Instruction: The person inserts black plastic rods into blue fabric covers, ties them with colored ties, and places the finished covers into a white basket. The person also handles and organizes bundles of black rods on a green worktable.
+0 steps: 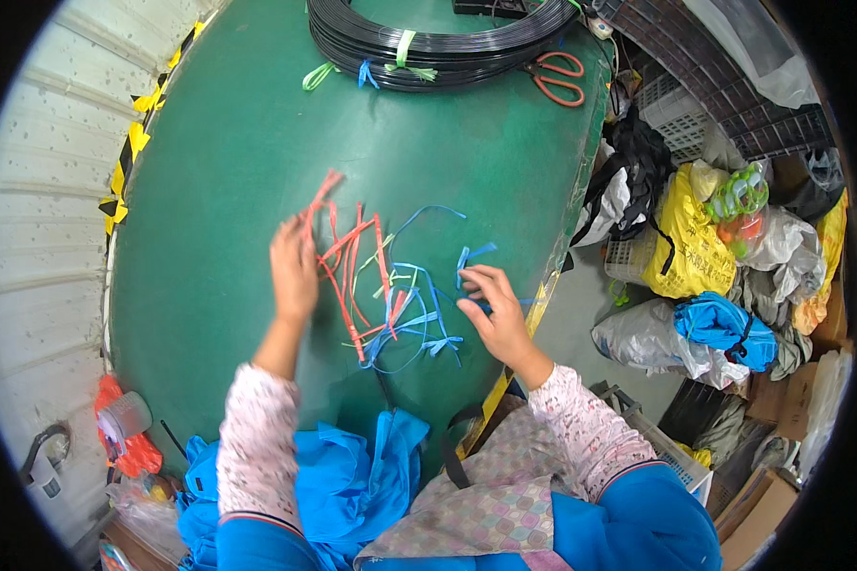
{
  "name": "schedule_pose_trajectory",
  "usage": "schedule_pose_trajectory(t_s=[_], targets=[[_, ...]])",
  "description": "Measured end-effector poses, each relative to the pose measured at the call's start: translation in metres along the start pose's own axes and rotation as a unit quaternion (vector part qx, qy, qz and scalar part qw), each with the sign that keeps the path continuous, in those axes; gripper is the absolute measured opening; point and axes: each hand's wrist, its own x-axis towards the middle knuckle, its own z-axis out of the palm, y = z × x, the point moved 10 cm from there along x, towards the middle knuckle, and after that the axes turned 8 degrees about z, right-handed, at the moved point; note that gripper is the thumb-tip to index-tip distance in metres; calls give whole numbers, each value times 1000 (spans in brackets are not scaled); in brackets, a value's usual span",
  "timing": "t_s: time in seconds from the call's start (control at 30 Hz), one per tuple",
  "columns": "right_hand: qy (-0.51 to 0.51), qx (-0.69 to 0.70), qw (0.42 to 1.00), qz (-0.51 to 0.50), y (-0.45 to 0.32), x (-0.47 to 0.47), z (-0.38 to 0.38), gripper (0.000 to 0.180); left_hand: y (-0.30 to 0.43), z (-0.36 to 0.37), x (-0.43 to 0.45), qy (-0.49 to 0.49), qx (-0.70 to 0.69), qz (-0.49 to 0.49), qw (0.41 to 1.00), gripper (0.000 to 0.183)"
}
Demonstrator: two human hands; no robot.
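A loose tangle of red plastic strips and blue strips lies on the green table. A few thin pale-green strips run among them. My left hand, slightly blurred, is at the left side of the red strips. One red strip rises past its fingertips, and I cannot tell whether it is gripped. On the right, my right hand has its fingers apart and curved, beside a short blue strip. Nothing shows clearly within its grasp.
At the table's far end sits a coil of black tubing or cable tied with strips, and red-handled scissors. Blue fabric lies at the near edge. Bags, including a yellow one, and a plastic crate crowd the right side.
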Motion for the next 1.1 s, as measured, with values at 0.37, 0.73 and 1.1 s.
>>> schedule_pose_trajectory(t_s=[0.37, 0.73, 1.1], targets=[[45, -436, 857, -271, -23, -4, 85, 80, 156, 58, -99, -81, -68, -34, 994, 38], [158, -278, 912, -258, -4, -1, 27, 17, 153, -23, -107, 75, -201, -155, 964, 24], [298, 324, 893, 97, 72, -35, -175, 13, 199, 82, 31, 23, -23, 18, 999, 52]])
